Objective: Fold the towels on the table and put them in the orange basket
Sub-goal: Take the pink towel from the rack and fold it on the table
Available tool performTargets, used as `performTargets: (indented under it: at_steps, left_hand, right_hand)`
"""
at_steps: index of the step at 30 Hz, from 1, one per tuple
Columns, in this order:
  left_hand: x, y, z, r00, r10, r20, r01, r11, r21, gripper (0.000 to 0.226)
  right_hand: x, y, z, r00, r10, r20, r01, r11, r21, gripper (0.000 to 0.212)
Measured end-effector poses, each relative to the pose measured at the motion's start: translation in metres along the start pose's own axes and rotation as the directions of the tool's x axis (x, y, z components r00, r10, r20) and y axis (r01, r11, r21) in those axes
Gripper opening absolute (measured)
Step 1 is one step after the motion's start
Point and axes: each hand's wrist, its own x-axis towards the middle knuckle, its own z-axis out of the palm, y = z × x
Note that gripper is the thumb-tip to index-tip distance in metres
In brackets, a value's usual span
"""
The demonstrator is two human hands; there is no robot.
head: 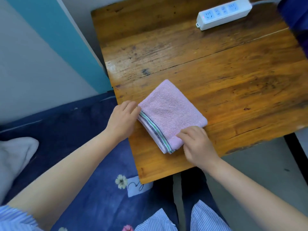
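Head view: we count one folded pink towel [171,114] at mid-frame on the wooden table [241,80], and one white power strip [224,13] at upper right. Our left hand [123,119] pinches its left corner; our right hand [196,144] presses curled fingers on the striped near edge. We see one white cloth [15,157], cut off at left.

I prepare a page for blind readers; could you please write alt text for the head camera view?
Two bare hands, left hand and right hand, hold the near corners of a folded pink towel on a worn wooden table. A white power strip lies at the table's far side.
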Motion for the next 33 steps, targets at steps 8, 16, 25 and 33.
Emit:
performTargets:
  at_steps: [8, 16, 25, 33]
  left_hand:
    - [-0.007, 0.106, 0.026, 0.905, -0.407, 0.120, 0.423, 0.888, -0.182, 0.060]
    - [-0.009, 0.120, 0.047, 0.818, -0.529, 0.227, 0.564, 0.815, -0.135, 0.057]
    - [-0.011, 0.134, 0.035, 0.793, -0.603, 0.082, 0.607, 0.775, -0.175, 0.052]
    - [-0.007, 0.206, 0.030, 0.792, -0.610, -0.012, 0.603, 0.786, -0.134, 0.055]
  right_hand:
    - [0.093, 0.048, -0.007, 0.930, 0.049, 0.364, 0.026, 0.980, -0.198, 0.047]
    - [0.098, 0.069, 0.022, 0.903, -0.147, 0.403, 0.229, 0.959, -0.165, 0.049]
    - [0.091, 0.064, 0.001, 0.901, -0.243, 0.359, 0.298, 0.949, -0.106, 0.033]
    - [0.036, 0.104, -0.037, 0.719, -0.581, 0.382, 0.643, 0.764, -0.048, 0.016]
